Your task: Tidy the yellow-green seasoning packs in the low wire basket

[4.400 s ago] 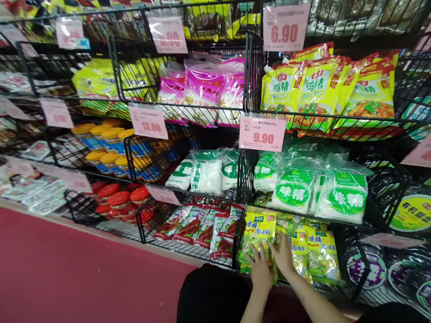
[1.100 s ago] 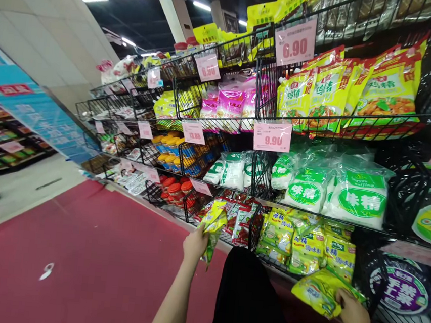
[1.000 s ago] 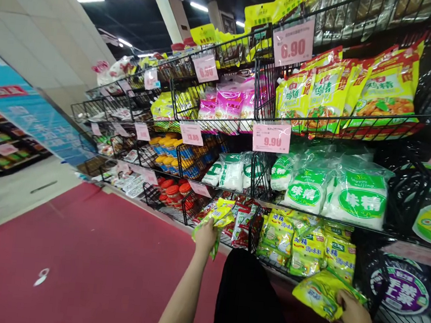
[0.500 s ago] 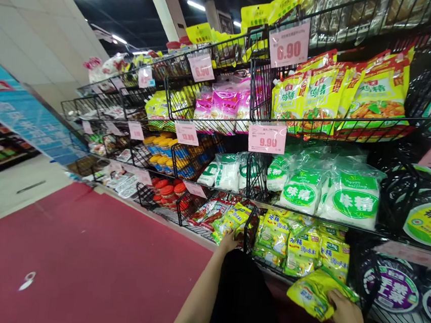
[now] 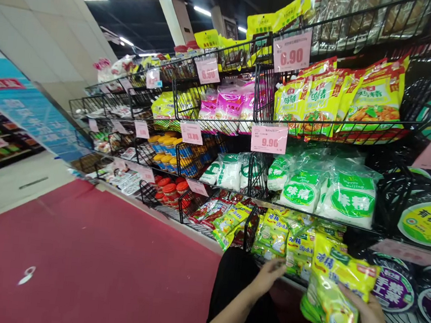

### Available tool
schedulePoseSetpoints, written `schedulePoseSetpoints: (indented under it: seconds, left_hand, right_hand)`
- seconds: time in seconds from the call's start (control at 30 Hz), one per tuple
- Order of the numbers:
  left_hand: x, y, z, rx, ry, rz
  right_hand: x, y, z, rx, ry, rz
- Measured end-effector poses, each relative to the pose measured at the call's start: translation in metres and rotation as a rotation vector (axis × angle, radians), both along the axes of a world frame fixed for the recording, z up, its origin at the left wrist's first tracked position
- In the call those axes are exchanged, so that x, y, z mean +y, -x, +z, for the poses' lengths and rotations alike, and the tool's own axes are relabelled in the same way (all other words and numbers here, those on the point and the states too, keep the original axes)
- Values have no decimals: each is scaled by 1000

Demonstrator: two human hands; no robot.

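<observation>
My right hand (image 5: 367, 314) grips a yellow-green seasoning packet (image 5: 334, 290), held upright in front of the bottom shelf. My left hand (image 5: 270, 277) is empty, its fingers stretched out toward the packet, just in front of the shelf edge. Behind it, matching yellow packets (image 5: 272, 233) stand in the bottom wire compartment. Left of the divider, another yellow packet (image 5: 231, 221) leans over red packets (image 5: 210, 212) and sticks out past the shelf front.
Bags of white seasoning with green labels (image 5: 351, 195) fill the shelf above. Higher up stand red-and-yellow pouches (image 5: 369, 102). Round dark packs with purple labels (image 5: 394, 285) lie at right. My dark-clothed knee (image 5: 241, 291) is close to the shelf. Red floor (image 5: 96, 251) stretches left.
My left hand has let go of the yellow packet left of the divider and moved right. My right hand has raised its packet and turned it upright, front facing me.
</observation>
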State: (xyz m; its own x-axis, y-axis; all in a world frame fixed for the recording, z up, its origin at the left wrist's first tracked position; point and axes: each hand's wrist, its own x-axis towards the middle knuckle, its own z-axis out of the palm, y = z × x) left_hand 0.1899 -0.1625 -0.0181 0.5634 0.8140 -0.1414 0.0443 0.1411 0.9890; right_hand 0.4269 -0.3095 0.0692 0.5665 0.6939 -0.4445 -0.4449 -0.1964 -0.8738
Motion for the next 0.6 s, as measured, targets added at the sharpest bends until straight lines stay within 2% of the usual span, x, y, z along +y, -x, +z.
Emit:
schedulePoseSetpoints:
  seconds: [0.07,0.1,0.17,0.27,0.33,0.4,0.5,0.6]
  left_hand:
    - [-24,-15,14,-215,290,-292]
    - [-35,-21,22,-333,419,-388]
    - [-55,-30,40,-546,608,-431]
    - [-77,-34,70,-764,722,-301]
    - [-85,-33,83,-799,753,-230]
    - [-86,-29,88,-725,756,-82]
    - [-78,-23,87,-594,668,195]
    - [-60,-14,88,-549,492,232]
  right_hand:
    - [-4,4,22,184,-68,-115]
    - [-5,7,29,244,-82,-142]
    - [-4,15,36,324,-86,-172]
    - [3,32,30,332,-88,-188]
    - [7,44,20,257,-111,-171]
    - [8,56,8,125,-121,-128]
    - [9,68,-3,-105,-32,-17]
    - [13,69,-4,-174,57,135]
